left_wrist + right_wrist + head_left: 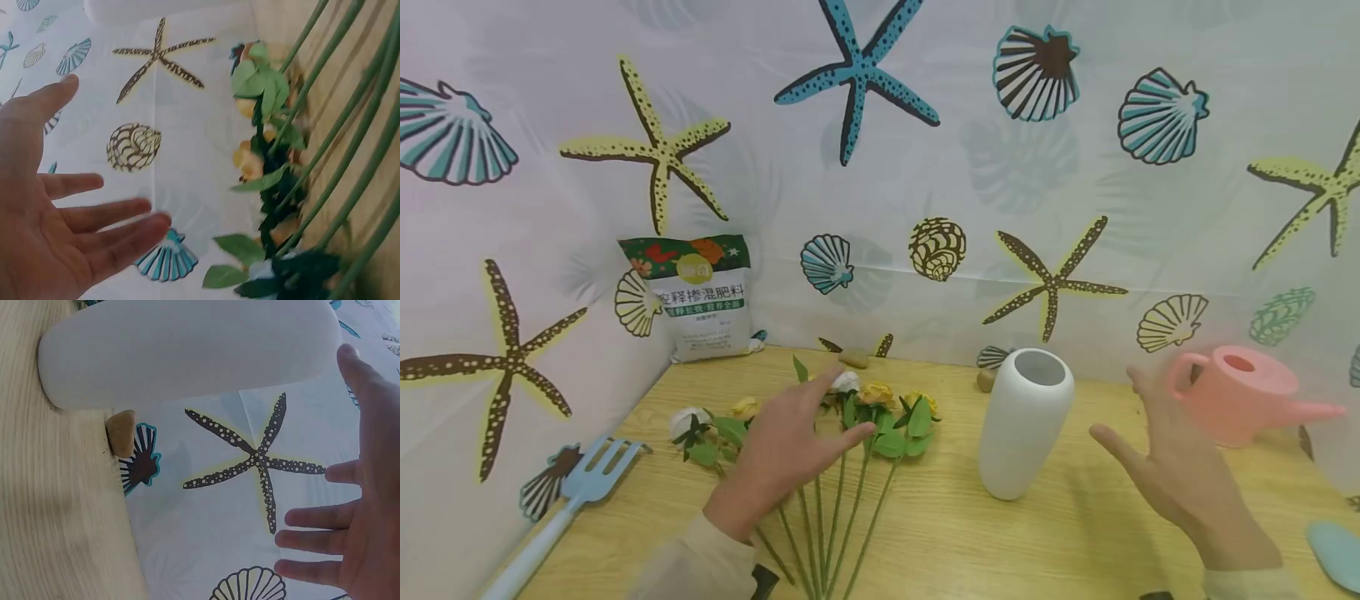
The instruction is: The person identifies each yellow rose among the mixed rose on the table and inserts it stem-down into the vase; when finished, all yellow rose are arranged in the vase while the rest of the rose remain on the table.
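Observation:
My left hand (782,442) hovers over a bunch of artificial roses, fingers spread and nothing in it. The roses, yellow (876,393) and white (688,421), lie on the wooden table with their green stems (820,533) fanning toward me. An upright white vase (1026,425) stands right of the flowers. Between the vase and a pink watering can (1247,396) my right hand (1180,467) is raised, thumb apart from the fingers, holding nothing. In the right wrist view the vase (187,350) lies beyond the thumb tip.
A pale blue garden fork (572,508) leans along the left edge. At the back left stands a fertilizer bag (700,300). Small stones (853,358) sit by the patterned backdrop (910,167). A pale green rounded object (1337,554) is at the right edge.

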A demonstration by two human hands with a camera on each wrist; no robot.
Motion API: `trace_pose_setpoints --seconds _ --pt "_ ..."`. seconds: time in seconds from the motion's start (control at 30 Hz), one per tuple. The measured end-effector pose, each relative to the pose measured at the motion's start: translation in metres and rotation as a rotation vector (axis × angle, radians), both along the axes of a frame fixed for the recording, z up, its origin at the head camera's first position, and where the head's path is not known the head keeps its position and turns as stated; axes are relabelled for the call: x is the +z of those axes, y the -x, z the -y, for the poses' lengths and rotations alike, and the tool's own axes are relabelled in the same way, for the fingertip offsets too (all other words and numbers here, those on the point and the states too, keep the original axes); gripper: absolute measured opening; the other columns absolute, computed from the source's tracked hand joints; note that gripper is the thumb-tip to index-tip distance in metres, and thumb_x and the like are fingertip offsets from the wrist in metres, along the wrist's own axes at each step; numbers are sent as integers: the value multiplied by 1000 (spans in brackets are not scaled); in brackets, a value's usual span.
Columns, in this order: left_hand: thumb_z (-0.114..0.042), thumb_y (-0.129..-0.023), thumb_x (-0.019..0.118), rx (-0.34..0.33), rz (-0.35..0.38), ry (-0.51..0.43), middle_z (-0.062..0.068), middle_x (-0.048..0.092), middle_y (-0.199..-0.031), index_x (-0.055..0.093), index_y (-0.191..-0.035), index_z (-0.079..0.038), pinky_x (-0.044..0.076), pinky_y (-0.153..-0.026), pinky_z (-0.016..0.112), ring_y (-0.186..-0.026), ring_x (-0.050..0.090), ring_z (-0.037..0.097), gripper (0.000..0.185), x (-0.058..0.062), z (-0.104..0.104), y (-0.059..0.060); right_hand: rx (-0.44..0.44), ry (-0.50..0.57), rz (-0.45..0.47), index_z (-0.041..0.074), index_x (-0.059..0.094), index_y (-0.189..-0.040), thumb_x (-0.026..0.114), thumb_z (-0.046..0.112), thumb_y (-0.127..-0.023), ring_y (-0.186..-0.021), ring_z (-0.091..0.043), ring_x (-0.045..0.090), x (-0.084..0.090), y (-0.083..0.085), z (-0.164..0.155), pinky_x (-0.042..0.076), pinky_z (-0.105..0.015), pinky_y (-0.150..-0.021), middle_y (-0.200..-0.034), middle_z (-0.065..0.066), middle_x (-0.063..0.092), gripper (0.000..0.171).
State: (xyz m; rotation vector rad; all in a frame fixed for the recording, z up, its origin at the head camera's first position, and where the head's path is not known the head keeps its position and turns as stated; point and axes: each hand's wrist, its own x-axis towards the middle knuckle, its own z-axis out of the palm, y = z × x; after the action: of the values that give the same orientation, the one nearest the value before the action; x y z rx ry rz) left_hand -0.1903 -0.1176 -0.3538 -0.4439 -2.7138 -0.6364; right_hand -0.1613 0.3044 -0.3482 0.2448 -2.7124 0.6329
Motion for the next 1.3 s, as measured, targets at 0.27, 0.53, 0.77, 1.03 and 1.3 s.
trace_pose_setpoints --seconds 0.27,0.53,0.77,1.03,1.3 --pt "-41 -88 78 -173 330 -256 8 75 -107 62 -134 -14 49 -56 26 -61 59 5 56 -22 -24 -1 143 265 -185 8 42 -151 67 11 -96 -112 11 54 -12 3 17 42 -2 -88 -129 -18 63 61" --pt "-31 -90 78 -209 616 -425 13 72 -105 56 -137 -3 56 -56 33 -64 68 20 59 -41 -29 1 216 427 13 9 38 -153 58 12 -102 -112 17 52 -22 7 32 47 -9 -88 -138 -10 59 55" --pt "-19 -91 76 -235 685 -407 8 70 -96 52 -138 3 55 -56 34 -58 67 19 57 -53 -29 1 264 480 66 10 38 -154 61 9 -101 -113 14 52 -27 8 40 50 -15 -90 -136 16 56 58" --pt "-8 -91 73 -294 772 -442 6 71 -88 51 -137 3 56 -55 35 -57 66 17 52 -57 -30 1 275 543 79 11 39 -154 65 9 -99 -109 11 57 -30 7 48 56 -20 -87 -119 28 59 61" --pt "-5 -86 78 -306 771 -420 5 71 -77 52 -136 4 56 -56 33 -53 64 15 57 -61 -35 -1 259 527 66 14 38 -154 66 10 -98 -107 10 58 -32 7 49 56 -20 -86 -117 30 59 63"
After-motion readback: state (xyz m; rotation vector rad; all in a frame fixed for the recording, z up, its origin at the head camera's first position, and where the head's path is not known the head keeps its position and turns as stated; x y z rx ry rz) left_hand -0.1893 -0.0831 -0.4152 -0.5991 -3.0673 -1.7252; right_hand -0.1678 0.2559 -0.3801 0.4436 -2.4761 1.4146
